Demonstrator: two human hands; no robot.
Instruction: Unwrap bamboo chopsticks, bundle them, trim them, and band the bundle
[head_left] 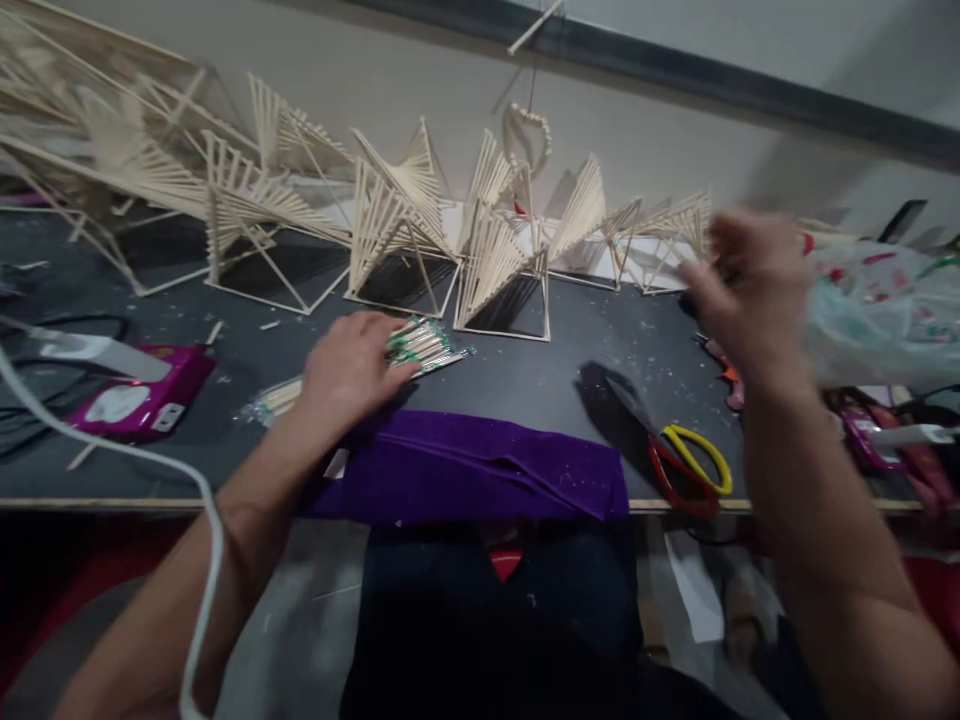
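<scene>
My left hand (352,365) lies over a clear-wrapped packet of thin wooden sticks (424,345) with green print, its fingers curled round the packet. The wrapper's other end sticks out behind the wrist. My right hand (757,285) is raised above the table at the right, smeared by motion, so its grip cannot be made out. Close to that hand is the rightmost stick model (675,240). Between my arms, a folded purple cloth (480,465) lies along the table's front edge. Scissors (682,460) with one red and one yellow handle lie right of it.
Several twisted stick models (405,220) stand along the back by the wall. A magenta device (142,390) with a white plug and cables sits at the left. At the right are a plastic bag (885,310) and another magenta device (870,435). A white cable (214,560) crosses my left forearm.
</scene>
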